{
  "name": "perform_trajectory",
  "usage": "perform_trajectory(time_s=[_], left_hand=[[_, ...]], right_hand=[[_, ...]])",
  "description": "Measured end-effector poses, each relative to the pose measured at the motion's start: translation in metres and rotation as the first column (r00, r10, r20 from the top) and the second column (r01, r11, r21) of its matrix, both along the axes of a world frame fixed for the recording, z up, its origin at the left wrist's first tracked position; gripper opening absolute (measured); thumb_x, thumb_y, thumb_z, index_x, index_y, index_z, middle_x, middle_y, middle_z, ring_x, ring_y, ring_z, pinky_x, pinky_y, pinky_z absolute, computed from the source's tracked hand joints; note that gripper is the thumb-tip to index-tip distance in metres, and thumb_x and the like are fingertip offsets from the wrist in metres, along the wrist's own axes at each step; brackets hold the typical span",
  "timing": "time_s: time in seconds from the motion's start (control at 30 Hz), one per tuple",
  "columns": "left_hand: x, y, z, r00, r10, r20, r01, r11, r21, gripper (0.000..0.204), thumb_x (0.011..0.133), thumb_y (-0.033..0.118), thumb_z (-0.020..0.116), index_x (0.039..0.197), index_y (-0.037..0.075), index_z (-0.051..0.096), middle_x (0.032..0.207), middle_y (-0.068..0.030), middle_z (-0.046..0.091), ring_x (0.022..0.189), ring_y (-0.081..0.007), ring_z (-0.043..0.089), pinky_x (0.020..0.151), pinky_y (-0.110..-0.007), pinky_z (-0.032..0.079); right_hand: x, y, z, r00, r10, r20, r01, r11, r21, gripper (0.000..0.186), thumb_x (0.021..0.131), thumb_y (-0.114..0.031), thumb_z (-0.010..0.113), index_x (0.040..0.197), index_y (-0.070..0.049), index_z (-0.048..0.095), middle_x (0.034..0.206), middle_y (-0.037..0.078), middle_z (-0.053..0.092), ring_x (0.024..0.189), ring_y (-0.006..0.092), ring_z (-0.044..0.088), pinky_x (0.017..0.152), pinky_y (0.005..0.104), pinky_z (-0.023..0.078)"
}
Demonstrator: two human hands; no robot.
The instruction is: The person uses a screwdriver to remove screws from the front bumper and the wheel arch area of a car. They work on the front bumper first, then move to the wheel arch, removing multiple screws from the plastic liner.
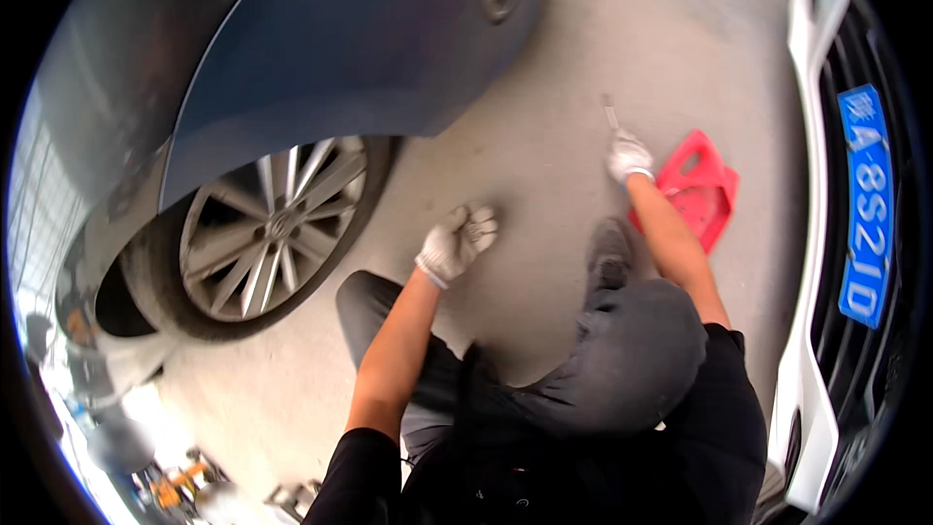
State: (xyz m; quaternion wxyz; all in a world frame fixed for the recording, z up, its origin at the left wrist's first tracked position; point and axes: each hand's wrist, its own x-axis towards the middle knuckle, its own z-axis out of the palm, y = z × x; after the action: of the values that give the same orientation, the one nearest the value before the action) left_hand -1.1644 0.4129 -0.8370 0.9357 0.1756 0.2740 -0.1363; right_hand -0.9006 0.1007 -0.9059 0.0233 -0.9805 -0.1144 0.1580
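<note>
In the head view my left hand [457,241], in a pale knitted work glove, is raised beside a silver alloy wheel [277,224] with its fingers curled closed; what is in it, if anything, I cannot make out. My right hand [630,154], gloved alike, grips a slim metal tool [610,112] that points away from me, its far end blurred. Just beside that hand and forearm is a red plastic tray [709,194] with a cut-out handle. The wheel belongs to a dark grey-blue car, whose body panel [340,49] curves over it.
A white car bumper with a blue plate [865,204] is close along my right. Grey concrete floor [671,29] lies between the cars. My knees and dark shoe are beneath me. Some yellow-and-metal equipment [175,486] is at the lower left.
</note>
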Motion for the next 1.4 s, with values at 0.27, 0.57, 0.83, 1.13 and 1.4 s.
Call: perform_trajectory(time_s=[0.27, 0.57, 0.83, 1.13, 1.4], left_hand=[[0.002, 0.015, 0.002, 0.982, 0.13, 0.138, -0.112, 0.985, -0.131, 0.04, 0.1, 0.026, 0.043, 0.126, -0.002, 0.055, 0.12, -0.0196, 0.064, 0.111, -0.0378, 0.063, 0.099, -0.05, 0.051], [0.019, -0.001, -0.046, 0.997, 0.066, -0.045, -0.06, 0.989, 0.135, 0.039, 0.093, 0.0, 0.038, 0.129, -0.004, 0.052, 0.121, -0.0195, 0.063, 0.101, -0.0297, 0.065, 0.093, -0.043, 0.056], [0.025, -0.012, -0.061, 0.979, -0.039, -0.2, 0.147, 0.814, 0.561, 0.036, 0.096, 0.0, 0.044, 0.131, -0.003, 0.052, 0.111, -0.0125, 0.069, 0.09, -0.0175, 0.065, 0.081, -0.032, 0.055], [0.03, 0.048, 0.028, 0.953, -0.301, 0.043, 0.133, 0.539, 0.831, 0.034, 0.096, -0.001, 0.05, 0.129, -0.006, 0.054, 0.106, -0.012, 0.068, 0.089, -0.0167, 0.066, 0.081, -0.029, 0.056], [0.006, 0.069, 0.076, 0.924, -0.047, 0.379, -0.168, 0.842, 0.513, 0.027, 0.097, 0.004, 0.056, 0.122, -0.004, 0.063, 0.103, -0.0105, 0.069, 0.094, -0.0178, 0.067, 0.085, -0.03, 0.057]], right_hand=[[-0.037, 0.02, 0.0, 0.996, -0.094, 0.007, 0.089, 0.965, 0.248, 0.036, 0.089, -0.025, 0.055, 0.119, -0.004, 0.056, 0.113, 0.026, 0.064, 0.105, 0.0436, 0.063, 0.088, 0.05, 0.051], [-0.128, 0.034, 0.035, 0.959, -0.028, -0.283, 0.195, 0.791, 0.579, 0.033, 0.089, -0.021, 0.053, 0.117, -0.008, 0.063, 0.103, 0.025, 0.067, 0.099, 0.0445, 0.063, 0.085, 0.0491, 0.05], [-0.136, 0.036, 0.048, 0.978, 0.085, -0.193, 0.056, 0.78, 0.624, 0.04, 0.085, -0.018, 0.053, 0.122, -0.005, 0.062, 0.111, 0.024, 0.066, 0.105, 0.0407, 0.063, 0.091, 0.0461, 0.05], [-0.122, 0.076, 0.154, 0.836, 0.469, -0.284, -0.146, 0.69, 0.709, 0.035, 0.089, -0.022, 0.057, 0.119, -0.006, 0.063, 0.1, 0.021, 0.067, 0.093, 0.0356, 0.067, 0.081, 0.0418, 0.052], [-0.122, 0.122, 0.254, 0.762, 0.628, -0.16, -0.371, 0.626, 0.686, 0.031, 0.089, -0.012, 0.058, 0.117, -0.002, 0.064, 0.098, 0.017, 0.067, 0.084, 0.0291, 0.066, 0.077, 0.0369, 0.052]])
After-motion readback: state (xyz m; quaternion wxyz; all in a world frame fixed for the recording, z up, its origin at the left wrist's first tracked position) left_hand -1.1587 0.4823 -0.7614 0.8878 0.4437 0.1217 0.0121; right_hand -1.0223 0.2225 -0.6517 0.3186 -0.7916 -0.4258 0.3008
